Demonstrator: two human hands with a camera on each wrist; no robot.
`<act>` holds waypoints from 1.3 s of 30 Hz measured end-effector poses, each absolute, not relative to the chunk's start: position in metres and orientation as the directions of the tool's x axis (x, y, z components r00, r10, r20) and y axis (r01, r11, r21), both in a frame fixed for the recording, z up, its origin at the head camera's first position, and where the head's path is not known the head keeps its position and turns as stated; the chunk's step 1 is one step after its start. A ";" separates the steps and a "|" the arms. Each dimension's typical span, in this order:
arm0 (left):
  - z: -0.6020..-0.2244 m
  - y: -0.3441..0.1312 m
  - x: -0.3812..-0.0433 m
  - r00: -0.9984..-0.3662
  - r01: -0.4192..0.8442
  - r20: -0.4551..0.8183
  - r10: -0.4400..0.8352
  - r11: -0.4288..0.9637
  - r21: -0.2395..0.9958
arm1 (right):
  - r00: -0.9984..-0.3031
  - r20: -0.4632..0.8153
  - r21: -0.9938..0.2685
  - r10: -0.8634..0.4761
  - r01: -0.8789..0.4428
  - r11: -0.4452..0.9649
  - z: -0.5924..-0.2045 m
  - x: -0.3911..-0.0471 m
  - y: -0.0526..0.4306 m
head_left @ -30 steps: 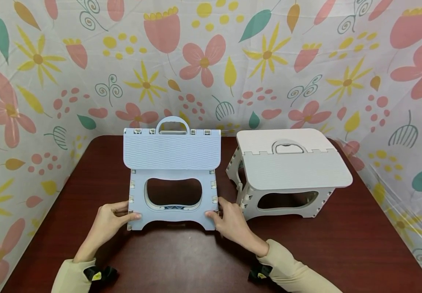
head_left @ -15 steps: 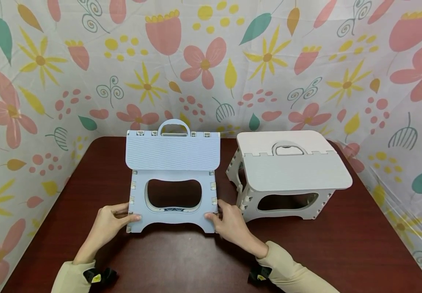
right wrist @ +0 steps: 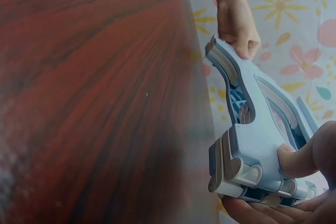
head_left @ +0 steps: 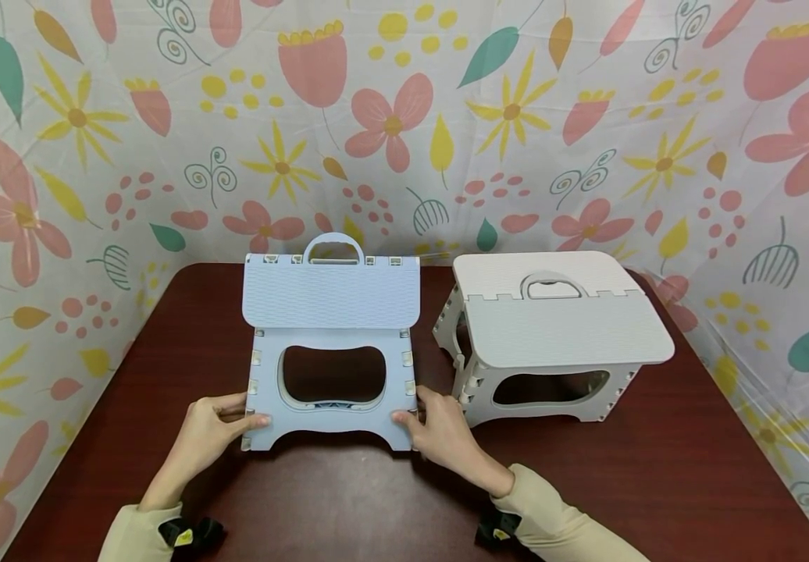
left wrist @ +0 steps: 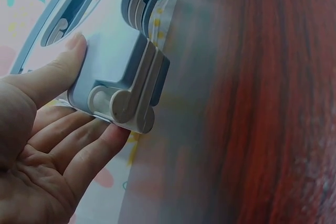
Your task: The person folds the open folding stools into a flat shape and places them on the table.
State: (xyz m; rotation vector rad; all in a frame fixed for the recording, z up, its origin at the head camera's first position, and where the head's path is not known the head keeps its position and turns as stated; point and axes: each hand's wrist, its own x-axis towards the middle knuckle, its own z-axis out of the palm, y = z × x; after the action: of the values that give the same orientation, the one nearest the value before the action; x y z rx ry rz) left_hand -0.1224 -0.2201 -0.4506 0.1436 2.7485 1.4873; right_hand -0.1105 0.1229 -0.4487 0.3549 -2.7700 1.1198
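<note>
A light blue folding stool (head_left: 331,293) with a loop handle stands left of the middle of the table in the head view. Its leg panels lie close together in layers, as the left wrist view shows. My left hand (head_left: 204,433) holds its lower left corner, thumb on the front and fingers behind. At the lower right corner, my right hand (head_left: 447,433) grips it the same way. In the right wrist view, stacked grey hinge ends (right wrist: 231,174) show beside that thumb. The fingers behind the panel are partly hidden in the head view.
A pale grey folding stool (head_left: 566,328), unfolded on its legs, stands to the right of the blue one. Both are on a dark red-brown wooden table (head_left: 348,507). A flower-patterned sheet (head_left: 390,187) hangs behind and along the sides.
The blue stool's top edge and handle have sunk slightly, and its lower edge has come a little toward me. Both hands keep their grip at the corners. The grey stool stays put.
</note>
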 end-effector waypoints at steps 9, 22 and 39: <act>-0.451 -0.218 -0.123 -0.996 0.063 0.018 0.088 0.540 0.840 | -0.965 0.200 -0.670 -0.170 -0.261 0.695 -0.448 -0.110 0.125; -0.451 -0.220 -0.123 -0.995 0.048 -0.009 0.098 0.558 0.829 | -0.966 0.183 -0.678 -0.180 -0.257 0.689 -0.450 -0.109 0.124; -0.450 -0.223 -0.123 -0.995 0.041 -0.024 0.099 0.605 0.795 | -0.966 0.175 -0.668 -0.190 -0.258 0.698 -0.452 -0.110 0.121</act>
State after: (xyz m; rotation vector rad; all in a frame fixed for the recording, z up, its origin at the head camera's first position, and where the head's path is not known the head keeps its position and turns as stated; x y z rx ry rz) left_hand -0.1229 -0.2233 -0.4498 0.1195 2.7555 1.3621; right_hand -0.1102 0.1211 -0.4517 0.3716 -2.8087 1.1275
